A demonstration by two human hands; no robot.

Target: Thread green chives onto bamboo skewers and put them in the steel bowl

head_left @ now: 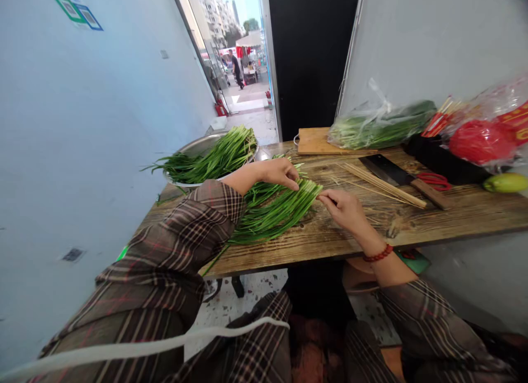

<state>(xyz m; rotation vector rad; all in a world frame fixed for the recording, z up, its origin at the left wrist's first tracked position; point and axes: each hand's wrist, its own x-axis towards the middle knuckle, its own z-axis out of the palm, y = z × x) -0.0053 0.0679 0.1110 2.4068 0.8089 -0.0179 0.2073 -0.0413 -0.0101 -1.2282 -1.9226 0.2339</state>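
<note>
Green stalks (274, 221) lie loose on worktop (258, 257) nr bowl (193, 149). Your R grip (344, 208): pinched at stalk ends (310, 188), contents unclear. L grip (280, 171): curled over them, can't tell if closed. Caution: uneven pinch may scatter stalks.

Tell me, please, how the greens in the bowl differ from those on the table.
The bowl greens rise above their metal bowl; the table greens lie spread on the table. The right hand is at the table greens' pale ends; neither hand holds the bowl greens. Both have long green leaves.
</note>
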